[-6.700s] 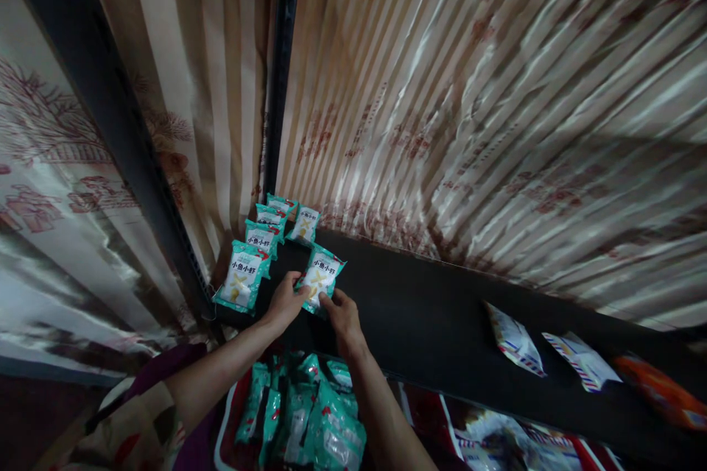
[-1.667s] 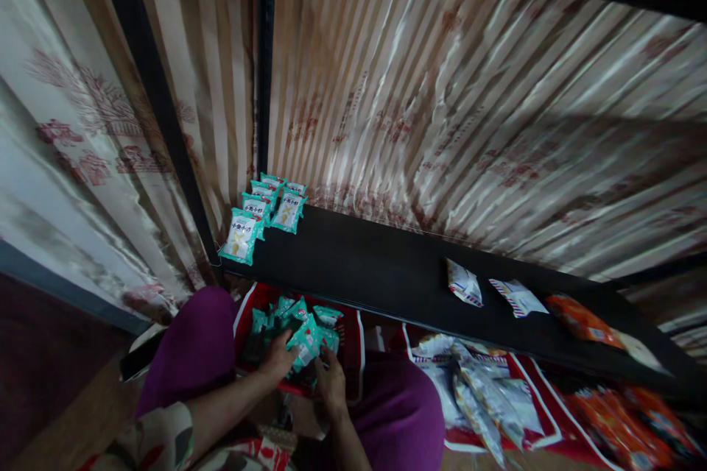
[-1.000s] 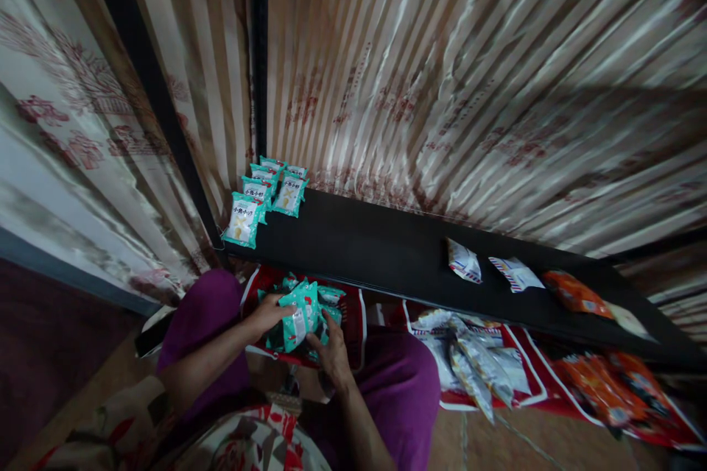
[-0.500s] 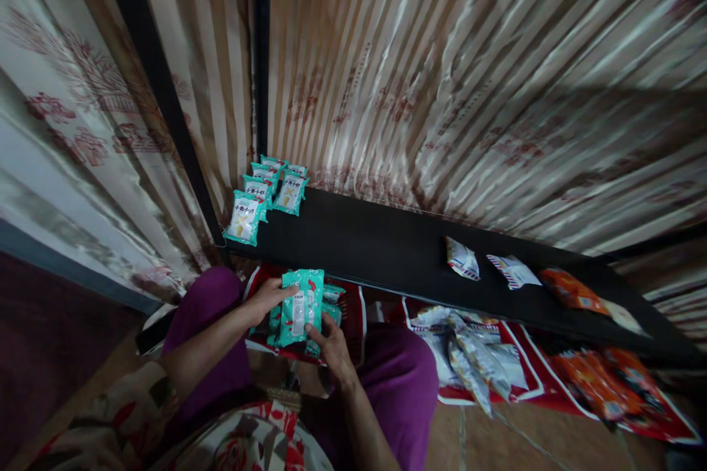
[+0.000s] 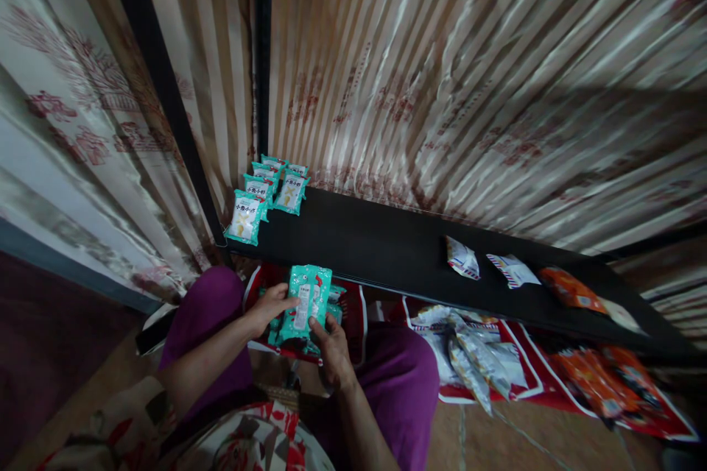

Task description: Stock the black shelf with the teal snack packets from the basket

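A teal snack packet [image 5: 305, 301] is held back side up between both hands, above my lap. My left hand [image 5: 266, 307] grips its left edge and my right hand [image 5: 329, 339] grips its lower right corner, fingers closed on it. Under the packet a red basket [image 5: 353, 316] on my lap holds more teal packets. Several matching teal packets [image 5: 247, 215] lie in rows at the left end of the black shelf [image 5: 375, 250].
Two white striped packets [image 5: 462, 259] and an orange one [image 5: 571, 290] lie further right on the shelf. Red baskets [image 5: 530, 372] below hold silver-white packets and orange packets [image 5: 613, 383]. Striped curtains hang behind the shelf, with a black post [image 5: 166, 103] at its left.
Earlier both hands laid a teal packet on the shelf, then dropped into the basket on my lap. Since a second ago they have lifted one teal packet out and raised it a little.
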Action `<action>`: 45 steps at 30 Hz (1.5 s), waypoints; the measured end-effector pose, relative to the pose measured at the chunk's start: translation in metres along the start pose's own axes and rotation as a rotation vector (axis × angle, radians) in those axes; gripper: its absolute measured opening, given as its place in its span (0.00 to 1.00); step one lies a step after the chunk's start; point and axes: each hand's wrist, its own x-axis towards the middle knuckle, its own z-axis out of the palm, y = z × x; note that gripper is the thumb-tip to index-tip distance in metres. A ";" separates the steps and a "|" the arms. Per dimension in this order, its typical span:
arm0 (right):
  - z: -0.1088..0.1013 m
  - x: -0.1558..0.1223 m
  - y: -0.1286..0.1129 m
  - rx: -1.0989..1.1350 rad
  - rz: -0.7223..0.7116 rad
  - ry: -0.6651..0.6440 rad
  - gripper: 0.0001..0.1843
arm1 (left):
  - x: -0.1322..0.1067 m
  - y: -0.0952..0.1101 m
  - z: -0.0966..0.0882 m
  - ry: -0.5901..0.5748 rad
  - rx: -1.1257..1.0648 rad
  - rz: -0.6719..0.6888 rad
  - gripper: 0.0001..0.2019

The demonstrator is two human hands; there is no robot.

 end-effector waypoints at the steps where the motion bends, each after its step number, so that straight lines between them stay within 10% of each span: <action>1: 0.001 0.000 -0.001 0.004 -0.001 -0.001 0.26 | 0.000 -0.002 0.000 -0.004 -0.016 0.004 0.26; 45: 0.020 -0.006 -0.009 -0.220 -0.168 0.190 0.23 | 0.006 -0.036 0.010 0.329 0.144 0.112 0.20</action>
